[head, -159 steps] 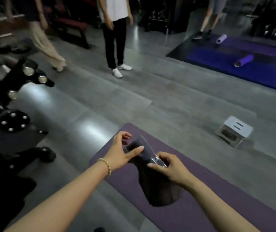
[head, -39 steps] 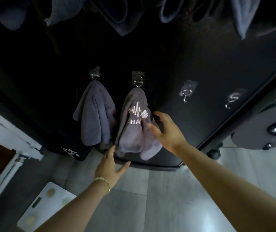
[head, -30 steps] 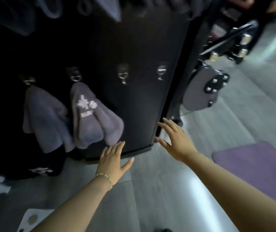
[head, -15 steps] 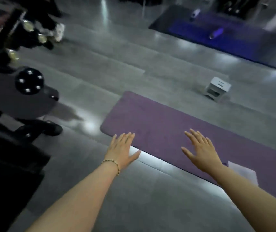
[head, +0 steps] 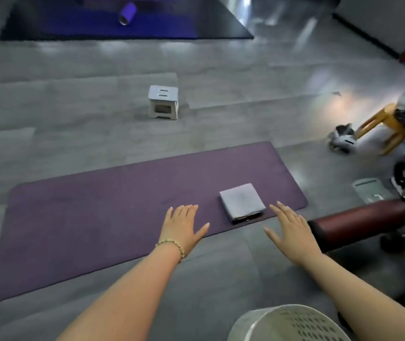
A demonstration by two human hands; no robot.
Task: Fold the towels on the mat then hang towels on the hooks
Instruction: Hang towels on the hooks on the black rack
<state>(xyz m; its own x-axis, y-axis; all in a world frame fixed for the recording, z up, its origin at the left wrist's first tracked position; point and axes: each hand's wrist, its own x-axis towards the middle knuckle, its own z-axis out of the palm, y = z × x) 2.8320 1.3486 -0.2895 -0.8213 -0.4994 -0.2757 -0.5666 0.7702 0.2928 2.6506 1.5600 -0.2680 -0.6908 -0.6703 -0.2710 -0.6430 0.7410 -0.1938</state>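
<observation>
No text, label, brand or number can be read anywhere in this view.

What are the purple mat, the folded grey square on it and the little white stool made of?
The purple mat looks like foam or rubber: matte, thin, rounded corners. The folded grey square seems soft cloth, likely a towel: layers show at its near edge. The white stool looks like moulded plastic: smooth, slots in its seat.
</observation>
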